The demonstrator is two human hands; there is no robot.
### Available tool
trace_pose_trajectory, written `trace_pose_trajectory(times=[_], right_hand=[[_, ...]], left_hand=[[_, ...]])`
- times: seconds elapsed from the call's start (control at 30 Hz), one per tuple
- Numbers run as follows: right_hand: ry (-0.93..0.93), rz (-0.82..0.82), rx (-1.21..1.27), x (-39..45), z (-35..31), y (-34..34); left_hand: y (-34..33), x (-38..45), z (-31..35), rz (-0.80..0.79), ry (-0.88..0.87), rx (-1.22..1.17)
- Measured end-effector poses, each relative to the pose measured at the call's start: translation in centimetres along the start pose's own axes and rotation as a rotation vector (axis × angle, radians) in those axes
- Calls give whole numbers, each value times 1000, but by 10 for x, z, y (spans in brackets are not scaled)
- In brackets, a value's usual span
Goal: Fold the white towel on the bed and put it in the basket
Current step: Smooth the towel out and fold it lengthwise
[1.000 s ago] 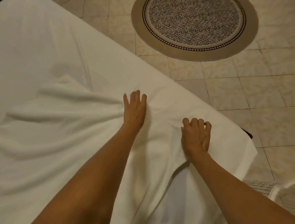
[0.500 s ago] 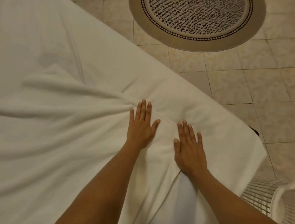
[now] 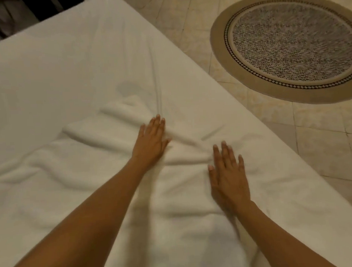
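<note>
I have both hands flat on the rumpled white terry towel (image 3: 92, 177), which lies spread across the near part of the white-sheeted bed (image 3: 67, 67), reaching toward the bed's right edge. My left hand (image 3: 151, 142) rests palm down with straight fingers together on a ridge of cloth near the towel's far edge; my right hand (image 3: 227, 175) lies just as flat, fingers straight and slightly spread, nearer the right edge of the bed. Neither hand holds anything; both only press on the fabric. Wrinkles run from between the hands toward the left, and a bunched flap sits at the towel's far left. I judge the step in hand to be smoothing the towel before the first fold, so the task is at an early stage: no clean fold shows yet. The next move, as I read it, calls for sweeping the creases out toward the edges, then finding two corners to pinch and bringing them over to meet the opposite side. White on white makes the towel's border hard to pick out, so I would feel for the thicker hem. The basket is not in this view. A round woven rug with a tan border (image 3: 288, 47) lies on the tiled floor (image 3: 322, 143) beyond the bed's right edge.
</note>
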State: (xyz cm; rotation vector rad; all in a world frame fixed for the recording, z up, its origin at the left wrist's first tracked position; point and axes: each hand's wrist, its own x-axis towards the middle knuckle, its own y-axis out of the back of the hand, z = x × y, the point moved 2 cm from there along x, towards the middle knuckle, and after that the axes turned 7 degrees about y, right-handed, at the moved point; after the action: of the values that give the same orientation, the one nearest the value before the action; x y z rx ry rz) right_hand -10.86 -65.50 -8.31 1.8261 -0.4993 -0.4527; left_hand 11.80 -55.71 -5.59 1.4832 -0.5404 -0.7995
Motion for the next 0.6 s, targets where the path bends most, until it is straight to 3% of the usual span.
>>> trace_pose_trajectory(times=[0.2, 0.33, 0.47, 0.6], right_hand=[[155, -14, 92, 62, -76, -33], [100, 40, 199, 98, -89, -32], [15, 82, 293, 146, -92, -24], [-7, 54, 386, 176, -100, -21]], left_hand=[[11, 53, -71, -23, 212, -46], [13, 91, -83, -23, 252, -75], [0, 110, -95, -120, 245, -8], [-11, 115, -95, -12, 286, -116]])
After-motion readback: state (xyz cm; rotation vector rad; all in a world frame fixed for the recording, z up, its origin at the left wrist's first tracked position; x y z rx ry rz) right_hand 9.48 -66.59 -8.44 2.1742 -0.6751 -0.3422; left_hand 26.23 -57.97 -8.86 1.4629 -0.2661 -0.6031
